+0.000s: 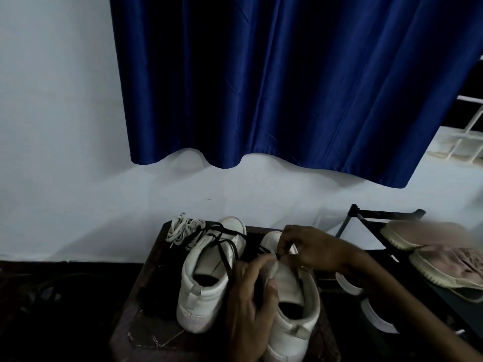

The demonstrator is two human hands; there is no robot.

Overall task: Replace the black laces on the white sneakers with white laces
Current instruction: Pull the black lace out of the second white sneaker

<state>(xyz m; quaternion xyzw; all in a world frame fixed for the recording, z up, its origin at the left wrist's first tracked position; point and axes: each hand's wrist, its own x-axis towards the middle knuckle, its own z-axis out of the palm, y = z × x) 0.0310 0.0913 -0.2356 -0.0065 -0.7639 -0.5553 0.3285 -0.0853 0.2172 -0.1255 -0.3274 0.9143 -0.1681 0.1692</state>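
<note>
- right hand (311,245): fingertips pinching black lace (266,251) at the eyelets of sneaker 1 (295,291).
- left hand (251,296): curled round that sneaker's tongue, steadying it.
- lace: likely light, limp and soft; best pinched near its tip.
- sneaker 2 (206,270): left of both hands, black-laced.
- white laces (180,229): bundled beyond it.

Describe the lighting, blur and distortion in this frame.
Head view: dim overall, the table and floor almost black; the right hand pinching the black lace is slightly soft; a smeared patch blurs the pink shoes on the rack; wide-angle distortion bows the blue curtain; no glare.
</note>
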